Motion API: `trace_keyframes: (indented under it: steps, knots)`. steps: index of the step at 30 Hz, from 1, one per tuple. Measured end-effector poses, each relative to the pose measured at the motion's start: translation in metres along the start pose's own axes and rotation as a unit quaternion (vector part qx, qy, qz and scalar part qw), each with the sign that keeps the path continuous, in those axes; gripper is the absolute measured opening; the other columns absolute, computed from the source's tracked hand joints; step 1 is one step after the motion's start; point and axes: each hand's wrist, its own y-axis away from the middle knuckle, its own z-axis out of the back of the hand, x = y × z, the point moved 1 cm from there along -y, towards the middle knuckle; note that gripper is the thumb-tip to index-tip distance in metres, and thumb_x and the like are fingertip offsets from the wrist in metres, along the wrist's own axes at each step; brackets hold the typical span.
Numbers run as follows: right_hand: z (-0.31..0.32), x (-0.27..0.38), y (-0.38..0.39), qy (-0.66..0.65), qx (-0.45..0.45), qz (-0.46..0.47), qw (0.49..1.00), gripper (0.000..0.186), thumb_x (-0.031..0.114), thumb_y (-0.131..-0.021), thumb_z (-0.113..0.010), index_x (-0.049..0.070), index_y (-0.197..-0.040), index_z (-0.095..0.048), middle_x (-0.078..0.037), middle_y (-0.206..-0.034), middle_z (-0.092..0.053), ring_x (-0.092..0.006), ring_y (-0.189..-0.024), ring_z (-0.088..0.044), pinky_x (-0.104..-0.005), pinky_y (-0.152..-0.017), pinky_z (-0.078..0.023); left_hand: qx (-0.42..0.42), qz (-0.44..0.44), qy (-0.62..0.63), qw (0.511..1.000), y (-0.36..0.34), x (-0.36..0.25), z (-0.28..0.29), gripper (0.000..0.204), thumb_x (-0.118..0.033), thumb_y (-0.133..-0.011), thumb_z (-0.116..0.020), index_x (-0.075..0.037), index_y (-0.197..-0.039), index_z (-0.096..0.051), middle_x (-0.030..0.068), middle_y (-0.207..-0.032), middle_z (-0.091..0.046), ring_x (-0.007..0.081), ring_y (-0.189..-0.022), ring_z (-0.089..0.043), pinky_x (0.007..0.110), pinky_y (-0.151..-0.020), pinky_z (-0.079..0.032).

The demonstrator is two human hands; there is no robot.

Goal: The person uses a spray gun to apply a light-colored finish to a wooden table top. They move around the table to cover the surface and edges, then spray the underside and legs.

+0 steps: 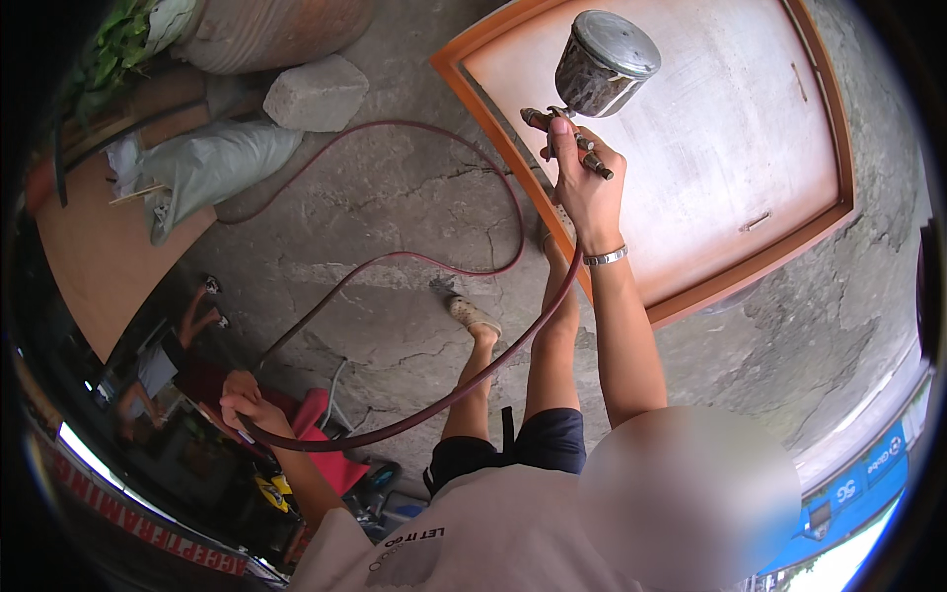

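Possibly the hose (395, 429) could rub the frame (755, 264) if left hand (245, 400), gripping it, loosens; right hand (592, 187) grasps spray gun (600, 89).

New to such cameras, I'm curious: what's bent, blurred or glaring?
In the head view, the orange-edged white rectangular panel bows at its edges, likely from the wide lens; a round grey blur covers the lower right; highlights gleam on the silver metal cup; the rim beyond glares white.

Workshop — spray gun (604, 77), hose (335, 445), cracked concrete (414, 197)
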Motion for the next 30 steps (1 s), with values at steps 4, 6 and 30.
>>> trace_keyframes:
  steps: [4,6,30]
  knots:
    - [0.001,0.010,-0.029,-0.022,-0.007,-0.021,1.000,0.043,0.038,-0.101,-0.068,-0.004,-0.097,-0.077,-0.003,-0.057,-0.059,-0.0095,-0.044,-0.051,-0.0285,-0.046,-0.042,0.011,-0.010,0.042,0.999,-0.002,0.000,-0.003,0.063,-0.055,-0.108,-0.045,-0.009,-0.066,-0.037,0.0015,-0.065,-0.034,0.0132,-0.060,-0.033,0.031,-0.058,-0.026]
    - [0.008,0.015,-0.044,-0.038,-0.034,-0.010,0.999,0.045,0.040,-0.101,-0.067,-0.004,-0.092,-0.076,-0.002,-0.056,-0.059,-0.0085,-0.041,-0.051,-0.0271,-0.040,-0.039,0.015,-0.021,0.049,0.998,-0.002,-0.002,-0.007,0.062,-0.054,-0.108,-0.046,-0.008,-0.066,-0.037,0.0013,-0.065,-0.034,0.0131,-0.060,-0.033,0.031,-0.058,-0.026]
    - [-0.009,-0.008,-0.006,-0.038,-0.024,0.006,0.999,0.039,0.035,-0.102,-0.068,-0.002,-0.102,-0.078,-0.008,-0.055,-0.059,-0.0084,-0.052,-0.050,-0.0300,-0.053,-0.045,0.048,-0.030,0.050,0.997,-0.008,-0.014,-0.008,0.063,-0.055,-0.110,-0.038,-0.009,-0.068,-0.030,0.0008,-0.065,-0.030,0.0132,-0.060,-0.031,0.030,-0.059,-0.026]
